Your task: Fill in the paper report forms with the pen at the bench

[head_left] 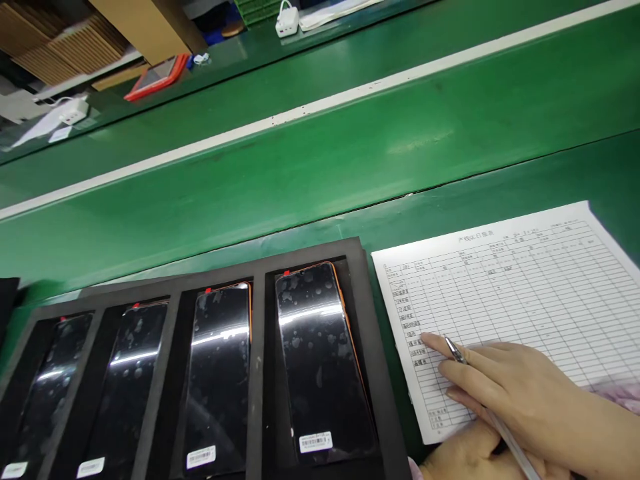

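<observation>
My right hand [525, 387] rests on a printed form [525, 287] with a pen [507, 437] held between its fingers. The index finger is stretched out to the row labels near the form's left edge. The pen's metal tip points up and left over the paper. Below it, my left hand [463, 453] shows only in part at the form's bottom edge, its fingers hidden under the right hand and by the frame edge. To the left, a black foam tray [257, 360] holds several dark-screened phones [320, 360], each with a white barcode label and a red tab.
A green bench with a raised pale strip [300, 113] runs across the view. Beyond stand a red-cased tablet [157, 77], white charger blocks [287, 22], papers and cardboard boxes [150, 27]. A black object [7, 300] sits at the left edge.
</observation>
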Motion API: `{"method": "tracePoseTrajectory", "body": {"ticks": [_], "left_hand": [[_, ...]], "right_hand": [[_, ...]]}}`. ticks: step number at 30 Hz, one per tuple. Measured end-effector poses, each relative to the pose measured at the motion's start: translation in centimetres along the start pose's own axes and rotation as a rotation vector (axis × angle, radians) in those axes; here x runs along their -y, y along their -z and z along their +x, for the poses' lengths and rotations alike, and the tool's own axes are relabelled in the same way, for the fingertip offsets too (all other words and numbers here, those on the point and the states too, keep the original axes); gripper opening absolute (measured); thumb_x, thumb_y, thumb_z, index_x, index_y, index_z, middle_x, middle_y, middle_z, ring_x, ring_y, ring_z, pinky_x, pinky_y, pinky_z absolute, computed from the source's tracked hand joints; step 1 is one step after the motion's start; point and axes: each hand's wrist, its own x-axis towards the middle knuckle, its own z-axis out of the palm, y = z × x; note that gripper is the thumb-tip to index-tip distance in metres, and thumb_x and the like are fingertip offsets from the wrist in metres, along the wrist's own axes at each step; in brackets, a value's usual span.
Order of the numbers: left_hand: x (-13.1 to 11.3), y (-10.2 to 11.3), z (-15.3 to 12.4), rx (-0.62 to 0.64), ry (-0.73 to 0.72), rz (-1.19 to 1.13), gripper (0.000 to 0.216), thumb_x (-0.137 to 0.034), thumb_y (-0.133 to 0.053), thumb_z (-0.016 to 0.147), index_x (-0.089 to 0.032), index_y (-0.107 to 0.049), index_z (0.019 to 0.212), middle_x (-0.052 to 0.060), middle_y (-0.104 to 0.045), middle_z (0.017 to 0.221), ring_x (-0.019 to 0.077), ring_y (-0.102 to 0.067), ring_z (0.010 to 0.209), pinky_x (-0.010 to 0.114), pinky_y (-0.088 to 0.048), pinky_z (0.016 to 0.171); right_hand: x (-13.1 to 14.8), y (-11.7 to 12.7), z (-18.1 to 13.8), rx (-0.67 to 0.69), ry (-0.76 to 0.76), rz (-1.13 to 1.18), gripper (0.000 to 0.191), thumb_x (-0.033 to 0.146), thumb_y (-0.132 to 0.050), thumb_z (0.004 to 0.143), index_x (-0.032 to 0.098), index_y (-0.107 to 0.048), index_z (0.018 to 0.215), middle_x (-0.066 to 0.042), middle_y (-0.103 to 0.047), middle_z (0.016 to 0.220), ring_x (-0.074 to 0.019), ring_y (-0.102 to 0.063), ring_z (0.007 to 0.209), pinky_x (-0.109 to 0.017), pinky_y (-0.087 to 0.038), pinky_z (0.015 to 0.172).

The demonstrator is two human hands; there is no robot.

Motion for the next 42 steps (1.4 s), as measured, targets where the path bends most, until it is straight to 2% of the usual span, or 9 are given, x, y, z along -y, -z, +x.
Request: {"method": "tracePoseTrajectory", "body": {"ticks": [2,7,11,15,20,27,30,36,42], "left_hand": [[0.0,0.2,0.1,0.023,-0.023,0.008,0.029,-0.023,-0.039,0.097,-0.028,-0.068,0.097,-0.008,-0.070,0.093,0.0078,-0.060,0.084,0.022,-0.047,0.074],[-0.4,-0.7,-0.2,-0.062,-0.037,0.003,0.019,-0.025,-0.048,0.093,-0.023,-0.067,0.094,-0.004,-0.068,0.085,0.0104,-0.060,0.076,0.025,-0.049,0.069],[-0.5,-1.1,-0.4,-0.112,-0.027,0.000,0.017,-0.028,-0.050,0.092,-0.023,-0.066,0.094,-0.003,-0.067,0.083,0.0127,-0.060,0.078,0.029,-0.050,0.073],[0.1,-0.3,-0.4,-0.125,-0.011,0.017,0.018,-0.027,-0.049,0.092,-0.022,-0.065,0.097,-0.003,-0.068,0.087,0.0138,-0.061,0.084,0.031,-0.050,0.081],[0.7,0.7,-0.3,-0.083,-0.032,0.019,0.020,-0.024,-0.046,0.094,-0.024,-0.065,0.099,-0.006,-0.068,0.090,0.0120,-0.061,0.087,0.030,-0.049,0.082],[-0.6,-0.8,0.0,-0.058,-0.037,-0.021,0.019,-0.025,-0.048,0.093,-0.022,-0.067,0.088,-0.004,-0.067,0.077,0.0117,-0.060,0.072,0.027,-0.050,0.071],[-0.7,-0.9,0.1,-0.060,-0.012,-0.032,0.021,-0.023,-0.047,0.094,-0.024,-0.068,0.093,-0.005,-0.069,0.084,0.0115,-0.061,0.078,0.025,-0.050,0.070],[0.0,-0.4,0.5,-0.165,0.090,-0.033,0.034,-0.016,-0.041,0.097,-0.027,-0.072,0.087,-0.010,-0.071,0.080,0.0037,-0.060,0.074,0.016,-0.047,0.067],[0.2,-0.1,0.7,-0.179,0.107,-0.044,0.034,-0.014,-0.043,0.096,-0.029,-0.072,0.090,-0.010,-0.072,0.084,0.0038,-0.062,0.075,0.016,-0.048,0.066]], "right_hand": [[0.0,0.2,0.2,0.005,-0.001,-0.013,0.029,-0.002,-0.031,0.085,0.016,-0.050,0.098,-0.006,-0.070,0.094,-0.0121,-0.057,0.052,-0.027,-0.043,0.044],[0.1,0.6,0.2,0.049,-0.008,-0.052,0.028,0.000,-0.033,0.087,0.013,-0.051,0.103,-0.007,-0.070,0.101,-0.0136,-0.056,0.053,-0.030,-0.043,0.043],[0.2,0.6,0.1,0.060,-0.019,-0.049,0.022,0.004,-0.035,0.090,0.013,-0.051,0.101,-0.008,-0.070,0.102,-0.0135,-0.054,0.052,-0.030,-0.043,0.044],[0.3,0.5,0.0,0.059,-0.015,-0.034,0.021,0.004,-0.036,0.089,0.014,-0.051,0.101,-0.007,-0.070,0.101,-0.0129,-0.053,0.051,-0.030,-0.041,0.043],[0.2,0.6,0.3,0.053,-0.022,-0.035,0.022,0.002,-0.036,0.087,0.014,-0.050,0.098,-0.007,-0.070,0.102,-0.0131,-0.052,0.051,-0.030,-0.041,0.042],[0.2,0.6,0.2,0.048,-0.014,-0.049,0.028,-0.001,-0.033,0.085,0.014,-0.051,0.099,-0.008,-0.070,0.105,-0.0128,-0.055,0.052,-0.029,-0.043,0.043],[0.2,0.5,0.2,0.029,-0.009,-0.026,0.031,-0.003,-0.032,0.084,0.015,-0.052,0.097,-0.009,-0.070,0.105,-0.0115,-0.057,0.054,-0.026,-0.043,0.045],[-0.1,-0.2,-0.3,0.041,-0.005,0.016,0.028,0.004,-0.036,0.088,0.015,-0.055,0.104,-0.009,-0.071,0.099,-0.0128,-0.058,0.055,-0.026,-0.043,0.047],[-0.1,0.0,-0.1,0.023,-0.003,0.011,0.031,0.000,-0.033,0.087,0.015,-0.054,0.104,-0.006,-0.071,0.091,-0.0117,-0.057,0.052,-0.025,-0.042,0.045]]}}
